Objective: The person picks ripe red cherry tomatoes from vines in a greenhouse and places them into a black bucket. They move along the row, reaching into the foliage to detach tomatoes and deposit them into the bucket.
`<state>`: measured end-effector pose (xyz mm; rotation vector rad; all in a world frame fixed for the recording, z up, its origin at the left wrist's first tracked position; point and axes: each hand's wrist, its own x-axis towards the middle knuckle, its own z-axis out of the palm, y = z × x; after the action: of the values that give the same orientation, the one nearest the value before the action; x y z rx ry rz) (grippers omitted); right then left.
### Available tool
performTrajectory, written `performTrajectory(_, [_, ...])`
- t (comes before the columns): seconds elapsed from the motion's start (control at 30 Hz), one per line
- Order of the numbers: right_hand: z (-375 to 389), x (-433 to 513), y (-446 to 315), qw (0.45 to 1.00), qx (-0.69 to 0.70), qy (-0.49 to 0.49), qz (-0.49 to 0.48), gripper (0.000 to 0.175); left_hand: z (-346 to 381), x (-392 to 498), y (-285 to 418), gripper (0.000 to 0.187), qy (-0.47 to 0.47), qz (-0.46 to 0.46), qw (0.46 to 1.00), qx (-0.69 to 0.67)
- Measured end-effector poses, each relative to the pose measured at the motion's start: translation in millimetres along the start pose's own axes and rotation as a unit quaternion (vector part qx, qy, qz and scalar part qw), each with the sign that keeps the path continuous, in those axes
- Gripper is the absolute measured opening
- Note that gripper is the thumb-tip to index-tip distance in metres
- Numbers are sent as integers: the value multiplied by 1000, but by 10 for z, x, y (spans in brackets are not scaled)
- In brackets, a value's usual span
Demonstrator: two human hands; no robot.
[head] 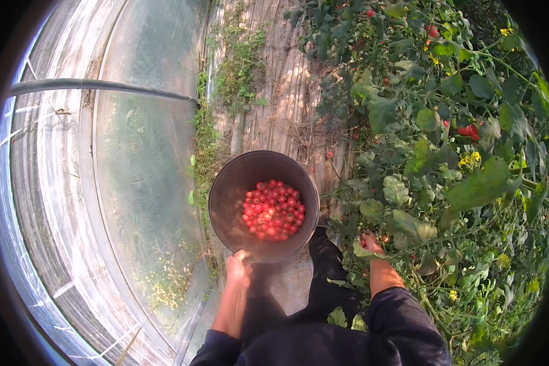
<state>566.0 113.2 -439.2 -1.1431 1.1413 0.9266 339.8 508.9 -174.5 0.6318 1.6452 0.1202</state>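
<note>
My left hand [239,269] grips the near rim of a dark round bucket [228,187]. A heap of red cherry tomatoes [272,210], some with green calyxes, covers the bucket's bottom. To the right, my right hand [372,243] reaches low into the tomato plants [407,183], its fingers closed around a small red tomato [363,241]. A leaf [365,251] partly hides that hand and wrist. More red fruit [469,131] hangs among the foliage.
A translucent plastic greenhouse wall [146,151] with a dark pipe [105,85] rises on the left. Weeds [238,68] grow along its foot. Wrinkled sheeting [279,91] covers the path. A fallen tomato [329,155] lies beyond the bucket. My dark-clad leg [325,270] stands beside the plants.
</note>
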Motion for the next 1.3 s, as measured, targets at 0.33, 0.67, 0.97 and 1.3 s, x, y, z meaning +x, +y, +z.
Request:
performTrajectory(0.33, [-30, -237, -212, 987, -156, 40, -25, 29, 608, 265, 987, 7, -105, 39, 993, -33])
performTrajectory(0.67, [433, -1009, -158, 866, -480, 138, 15, 36, 2733, 1559, 3337, 9, -167, 92, 979, 75])
performTrajectory(0.97, [2239, -899, 106, 715, -618, -124, -303, 38, 4359, 3360, 4543, 14, -240, 83, 963, 87])
performTrajectory(1.3, [4019, -2781, -1443, 759, -538, -1, -366, 33, 4195, 3313, 4241, 39, -393, 190, 839, 324])
